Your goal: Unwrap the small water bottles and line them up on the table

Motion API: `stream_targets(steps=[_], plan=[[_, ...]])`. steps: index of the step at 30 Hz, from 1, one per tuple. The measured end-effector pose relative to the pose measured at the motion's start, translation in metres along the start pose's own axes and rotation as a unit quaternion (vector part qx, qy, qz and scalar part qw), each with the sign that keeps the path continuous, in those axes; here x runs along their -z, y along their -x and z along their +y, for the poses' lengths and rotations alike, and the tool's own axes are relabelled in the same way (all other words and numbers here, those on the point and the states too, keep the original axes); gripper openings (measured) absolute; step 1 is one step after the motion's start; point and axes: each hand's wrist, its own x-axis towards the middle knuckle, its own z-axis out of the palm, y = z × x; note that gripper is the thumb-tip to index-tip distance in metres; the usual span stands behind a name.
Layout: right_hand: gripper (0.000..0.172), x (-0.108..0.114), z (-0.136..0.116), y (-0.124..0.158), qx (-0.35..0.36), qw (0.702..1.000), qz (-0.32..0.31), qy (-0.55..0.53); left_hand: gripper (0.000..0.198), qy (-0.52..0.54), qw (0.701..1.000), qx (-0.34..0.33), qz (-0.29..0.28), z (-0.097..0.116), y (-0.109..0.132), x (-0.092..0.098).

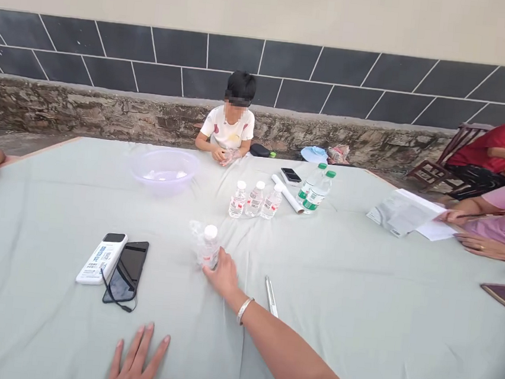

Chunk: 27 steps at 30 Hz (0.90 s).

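My right hand reaches out across the grey-green tablecloth and its fingers touch the base of a small clear bottle with a white cap. How far the fingers wrap round the bottle is hidden. A silver bangle sits on that wrist. My left hand lies flat on the cloth near the front edge, fingers spread, holding nothing. A crumpled clear wrapper lies just left of the bottle.
A white power bank and a black phone lie at left. A purple bowl, three small bottles, two green-capped bottles, a phone and a white roll stand further back. A silver pen lies near my arm. People sit around the table.
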Motion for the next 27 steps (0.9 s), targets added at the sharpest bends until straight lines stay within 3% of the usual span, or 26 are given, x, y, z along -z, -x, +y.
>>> stream_targets(steps=[5, 10, 15, 19, 22, 27], plan=[[0.045, 0.016, 0.009, 0.094, 0.032, 0.996, -0.063, -0.045, 0.055, 0.016, 0.999, -0.025, 0.038, -0.008, 0.001, 0.005], [0.037, 0.035, 0.009, 0.139, 0.029, 0.988, -0.118, -0.095, 0.050, 0.070, 0.992, 0.013, 0.100, 0.003, -0.003, -0.005], [0.035, 0.033, 0.007, 0.137, -0.086, 0.984, -0.099, -0.118, 0.048, 0.197, 0.966, -0.014, 0.165, 0.050, -0.024, 0.008], [0.052, 0.035, 0.007, 0.133, -0.094, 0.989, -0.100, -0.053, 0.048, 0.279, 0.945, -0.013, 0.170, 0.086, -0.042, 0.025], [0.064, 0.055, 0.016, 0.132, -0.090, 0.990, -0.103, 0.033, 0.049, 0.312, 0.935, 0.014, 0.166, 0.104, -0.049, 0.031], [0.057, 0.096, 0.053, 0.116, -0.174, 0.972, 0.010, 0.156, 0.054, 0.320, 0.935, 0.039, 0.144, 0.129, -0.048, 0.032]])
